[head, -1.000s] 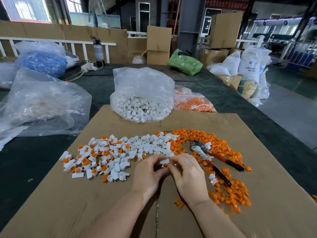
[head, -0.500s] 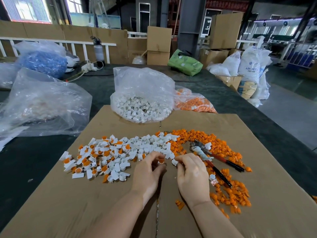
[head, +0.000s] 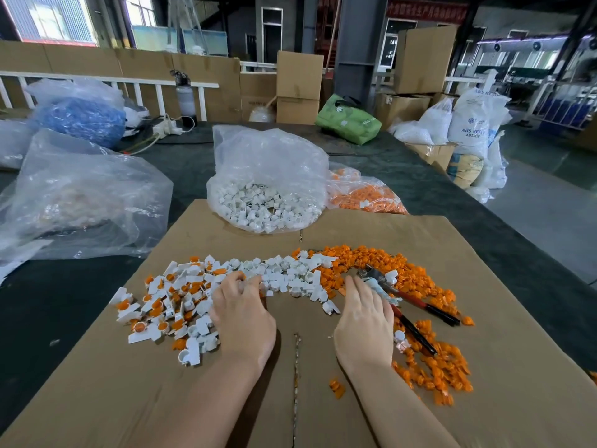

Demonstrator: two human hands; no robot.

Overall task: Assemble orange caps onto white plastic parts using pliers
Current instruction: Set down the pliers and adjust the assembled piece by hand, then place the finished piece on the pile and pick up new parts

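In the head view, the cardboard sheet (head: 420, 399) lay bare toward its near edge, with open room between the two forearms. The white plastic parts (head: 290, 276) and orange caps (head: 403, 273) formed an arc across its middle. The left hand (head: 242, 321) rested on the white pile, fingers curled into it; whether it gripped a part could not be told. The right hand (head: 363, 321) lay relaxed, fingers extended, touching the pliers (head: 416, 305) toward the right edge.
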